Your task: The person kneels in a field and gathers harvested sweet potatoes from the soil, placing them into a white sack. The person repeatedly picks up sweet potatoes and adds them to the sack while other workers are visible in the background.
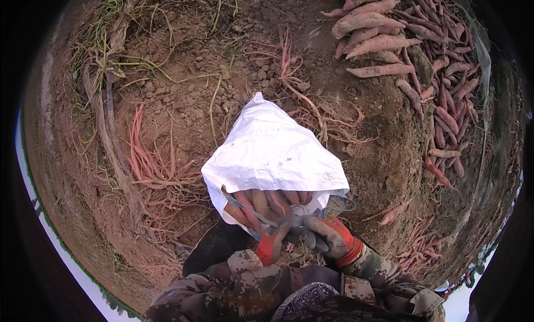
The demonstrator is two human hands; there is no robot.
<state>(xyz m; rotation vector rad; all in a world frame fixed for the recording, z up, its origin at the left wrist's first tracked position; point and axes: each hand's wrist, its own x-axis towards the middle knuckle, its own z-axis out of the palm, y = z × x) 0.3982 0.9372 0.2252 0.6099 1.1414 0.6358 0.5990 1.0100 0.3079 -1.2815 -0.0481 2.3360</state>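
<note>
A white woven sack [275, 155] lies in front of me with its mouth turned towards my body. Several sweet potatoes [267, 203] show inside the opening. A blue-grey cord [263, 219] runs along the sack's mouth, and part of it loops out at the right corner. My left hand [273, 240], in an orange glove with grey fingers, grips the cord at the near edge. Close beside it, my right hand [331, 236], gloved alike, pinches the cord too. The fingers of both hands meet, so the exact hold between them is partly hidden.
A large heap of sweet potatoes [450, 96] spreads along the right, with larger ones [375, 34] at the upper right. Stringy roots [154, 155] lie left of the sack, and another root clump [325, 117] behind it. Green vines [108, 59] cover soil at upper left.
</note>
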